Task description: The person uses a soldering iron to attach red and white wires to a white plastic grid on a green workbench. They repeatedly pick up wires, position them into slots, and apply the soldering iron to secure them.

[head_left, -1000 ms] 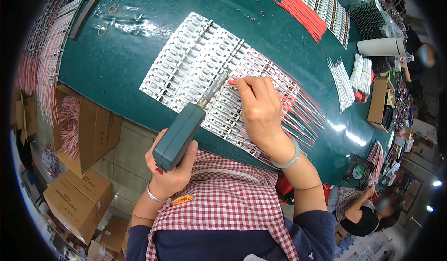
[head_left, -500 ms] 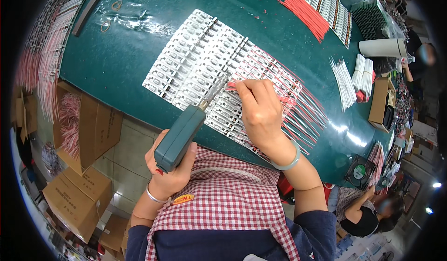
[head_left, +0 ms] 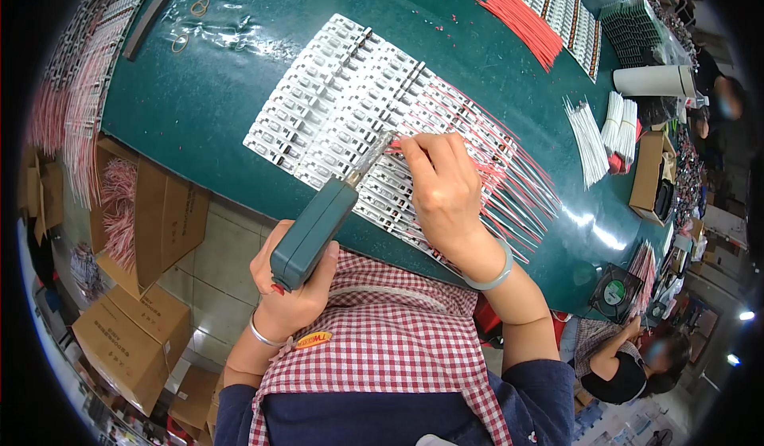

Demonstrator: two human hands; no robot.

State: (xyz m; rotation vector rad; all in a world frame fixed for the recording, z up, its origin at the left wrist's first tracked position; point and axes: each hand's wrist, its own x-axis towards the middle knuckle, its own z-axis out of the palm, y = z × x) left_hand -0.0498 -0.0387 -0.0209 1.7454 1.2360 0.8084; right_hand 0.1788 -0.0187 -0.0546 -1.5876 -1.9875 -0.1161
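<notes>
My left hand (head_left: 298,279) is closed around a dark green gun-shaped tool (head_left: 317,227) with a slim metal barrel. The barrel's tip reaches onto a panel of white parts in rows (head_left: 326,100), close to my right fingertips. My right hand (head_left: 446,191) is closed in a pinch on the ends of red wires (head_left: 395,145); how many it holds cannot be made out. Beneath and beyond that hand, several red and white wires (head_left: 521,183) fan out from the panel's right part. The exact spot where tip and wire meet is too small to tell.
A bundle of red wires (head_left: 521,28) and another panel (head_left: 577,28) lie at the far right. White wires (head_left: 585,144), a white tumbler (head_left: 652,81) and a small fan (head_left: 617,291) stand along the right. Cardboard boxes (head_left: 139,342) are at lower left. Two people are beyond the table.
The green tool and my left hand have shifted slightly to the right and up. My right hand has stayed almost in place, still pinching.
</notes>
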